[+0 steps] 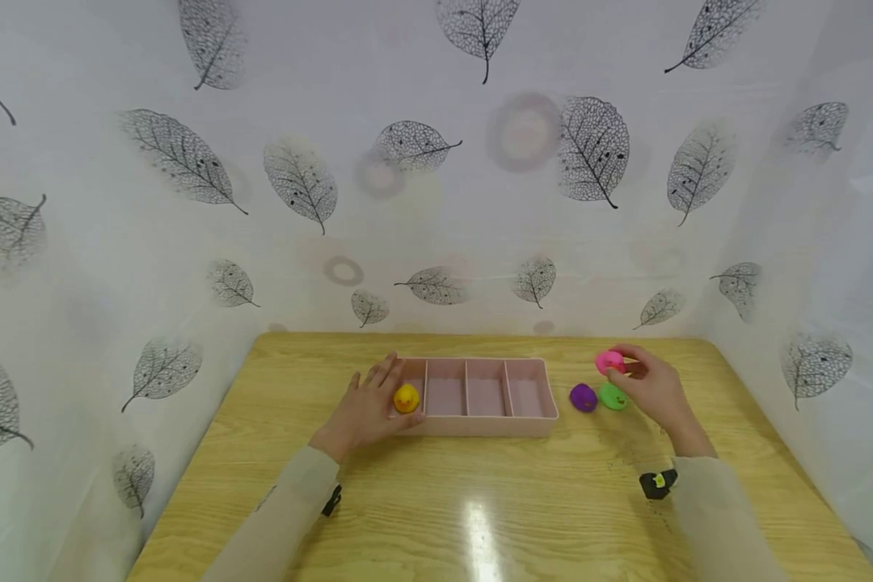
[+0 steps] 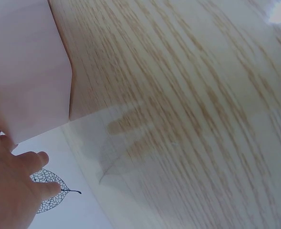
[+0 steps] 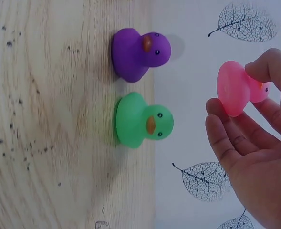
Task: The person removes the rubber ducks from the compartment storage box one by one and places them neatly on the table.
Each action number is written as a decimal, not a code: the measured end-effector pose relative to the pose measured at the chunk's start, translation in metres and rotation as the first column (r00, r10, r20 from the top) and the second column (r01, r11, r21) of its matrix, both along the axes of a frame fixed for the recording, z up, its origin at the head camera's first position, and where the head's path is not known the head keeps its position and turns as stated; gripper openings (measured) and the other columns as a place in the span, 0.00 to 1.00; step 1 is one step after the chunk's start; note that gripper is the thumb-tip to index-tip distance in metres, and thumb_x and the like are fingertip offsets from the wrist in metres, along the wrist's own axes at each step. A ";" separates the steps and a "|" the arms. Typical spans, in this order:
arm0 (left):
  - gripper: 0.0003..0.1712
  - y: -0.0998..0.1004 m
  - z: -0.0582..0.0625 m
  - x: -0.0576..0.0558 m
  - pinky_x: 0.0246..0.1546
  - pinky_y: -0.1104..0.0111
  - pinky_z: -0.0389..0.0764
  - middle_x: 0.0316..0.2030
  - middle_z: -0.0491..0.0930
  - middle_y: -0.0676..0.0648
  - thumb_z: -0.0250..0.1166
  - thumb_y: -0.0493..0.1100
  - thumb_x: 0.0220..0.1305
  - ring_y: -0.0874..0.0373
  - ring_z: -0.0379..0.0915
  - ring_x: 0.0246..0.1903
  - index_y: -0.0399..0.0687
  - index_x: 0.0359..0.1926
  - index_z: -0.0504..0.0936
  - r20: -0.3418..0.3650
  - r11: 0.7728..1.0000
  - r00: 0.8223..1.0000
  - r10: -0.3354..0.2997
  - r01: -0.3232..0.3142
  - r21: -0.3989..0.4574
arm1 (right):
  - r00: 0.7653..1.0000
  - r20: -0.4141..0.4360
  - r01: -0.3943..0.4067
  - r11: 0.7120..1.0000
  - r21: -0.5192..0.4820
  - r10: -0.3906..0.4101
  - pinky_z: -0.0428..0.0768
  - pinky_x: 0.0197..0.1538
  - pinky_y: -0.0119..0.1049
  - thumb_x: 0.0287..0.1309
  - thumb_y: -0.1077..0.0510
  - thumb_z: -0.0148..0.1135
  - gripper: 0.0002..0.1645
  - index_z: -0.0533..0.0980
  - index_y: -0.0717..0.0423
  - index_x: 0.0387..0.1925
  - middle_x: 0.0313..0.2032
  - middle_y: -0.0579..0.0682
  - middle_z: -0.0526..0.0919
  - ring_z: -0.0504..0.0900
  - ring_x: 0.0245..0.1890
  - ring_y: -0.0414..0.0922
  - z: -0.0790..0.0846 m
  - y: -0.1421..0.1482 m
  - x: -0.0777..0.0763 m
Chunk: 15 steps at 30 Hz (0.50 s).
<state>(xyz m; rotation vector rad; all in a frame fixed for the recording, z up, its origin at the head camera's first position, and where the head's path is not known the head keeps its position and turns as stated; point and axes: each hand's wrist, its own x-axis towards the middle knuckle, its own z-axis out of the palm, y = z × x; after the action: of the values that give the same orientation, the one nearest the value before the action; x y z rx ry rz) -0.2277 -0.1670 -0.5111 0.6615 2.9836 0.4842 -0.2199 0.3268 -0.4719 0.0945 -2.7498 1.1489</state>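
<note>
A pink divided box with a row of compartments lies on the table, a yellow rubber duck in its leftmost one. My left hand holds that left end, thumb along the front rim and other fingers spread towards the back corner. In the left wrist view, part of the left hand shows beside the box wall. My right hand pinches a pink rubber duck above the table. Below it, a purple rubber duck and a green rubber duck stand side by side, right of the box.
The wooden table is bounded at the back and sides by a white sheet printed with grey leaves. A small black object shows by the right sleeve. Dark specks mark the tabletop near the ducks.
</note>
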 end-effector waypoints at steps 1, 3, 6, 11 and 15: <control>0.63 0.000 0.001 0.000 0.78 0.31 0.51 0.86 0.40 0.42 0.57 0.79 0.66 0.34 0.51 0.81 0.46 0.85 0.47 0.000 1.000 1.000 -0.002 0.002 0.004 | 1.000 0.007 0.005 1.000 0.006 -0.005 0.82 0.39 0.25 0.70 0.51 0.68 0.31 0.75 0.61 0.68 0.61 0.69 0.81 0.81 0.45 0.37 0.000 0.002 0.000; 0.63 0.000 0.002 0.001 0.78 0.31 0.51 0.86 0.41 0.41 0.58 0.78 0.66 0.33 0.51 0.81 0.44 0.85 0.49 -0.005 1.000 1.000 -0.006 0.007 0.011 | 1.000 0.022 0.011 1.000 0.011 -0.011 0.81 0.39 0.25 0.71 0.50 0.67 0.32 0.74 0.61 0.69 0.61 0.69 0.81 0.83 0.48 0.43 0.001 0.005 0.001; 0.63 0.000 0.002 0.001 0.78 0.31 0.51 0.86 0.41 0.41 0.57 0.79 0.66 0.33 0.51 0.81 0.44 0.85 0.49 -0.007 1.000 1.000 -0.005 0.005 0.007 | 0.999 0.037 0.016 1.000 0.011 -0.016 0.81 0.39 0.25 0.72 0.49 0.66 0.33 0.73 0.62 0.70 0.63 0.70 0.78 0.83 0.51 0.52 0.001 0.010 0.003; 0.63 0.000 0.000 0.000 0.78 0.31 0.52 0.85 0.43 0.41 0.58 0.79 0.66 0.33 0.53 0.81 0.44 0.85 0.50 -0.022 1.000 1.000 -0.003 0.004 0.014 | 0.999 0.032 0.029 0.999 0.020 -0.030 0.79 0.40 0.22 0.73 0.50 0.65 0.32 0.73 0.64 0.69 0.64 0.69 0.76 0.81 0.52 0.53 0.000 0.018 0.005; 0.63 -0.001 0.000 0.000 0.78 0.31 0.51 0.85 0.44 0.40 0.57 0.79 0.66 0.34 0.52 0.81 0.45 0.85 0.48 -0.015 1.000 1.000 -0.002 0.002 0.008 | 0.999 0.022 0.037 0.999 0.030 -0.038 0.79 0.38 0.22 0.73 0.51 0.66 0.30 0.74 0.65 0.68 0.62 0.70 0.78 0.82 0.51 0.54 -0.005 0.024 0.005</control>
<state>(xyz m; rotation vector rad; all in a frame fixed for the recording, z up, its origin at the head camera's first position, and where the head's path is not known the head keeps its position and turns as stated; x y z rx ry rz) -0.2274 -0.1676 -0.5112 0.6713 2.9958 0.4929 -0.2146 0.3505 -0.4767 0.0337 -2.7760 1.1067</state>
